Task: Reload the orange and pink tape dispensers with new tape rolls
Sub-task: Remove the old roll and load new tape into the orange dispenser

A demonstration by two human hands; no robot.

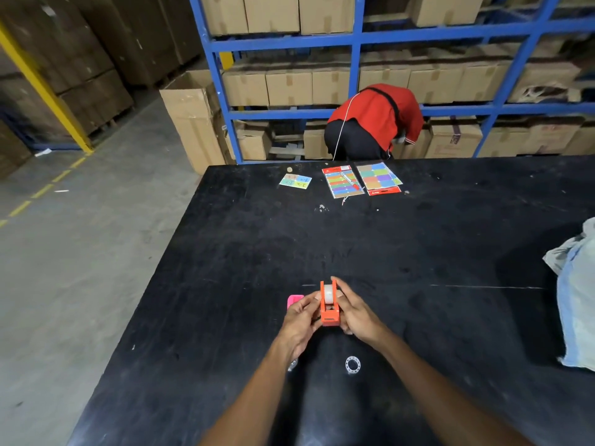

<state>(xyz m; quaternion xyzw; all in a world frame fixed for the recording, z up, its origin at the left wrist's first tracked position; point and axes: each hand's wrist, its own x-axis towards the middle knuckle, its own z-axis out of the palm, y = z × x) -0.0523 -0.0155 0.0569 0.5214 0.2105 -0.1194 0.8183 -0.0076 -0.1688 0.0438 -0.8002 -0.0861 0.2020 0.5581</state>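
From the head view, the orange dispenser [329, 309] is held just above the black tabletop [418, 239], the left hand [301, 317] and right hand [355, 313] each closed in a grip on one side of it, a clear tape roll [328, 292] seated in its cradle. The pink dispenser [294, 300] sits just left of the orange one, half hidden. If the roll is not fully seated (hard to judge here), it could pop out; a loose ring [353, 364] lies nearer the person.

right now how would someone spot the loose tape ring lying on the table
Start at the black table and find the two hands holding the orange dispenser near its front edge. Just nearer the camera, between the forearms, lies the tape ring. It is small, clear and flat on the surface, touching nothing, unlike the roll seated in the dispenser.
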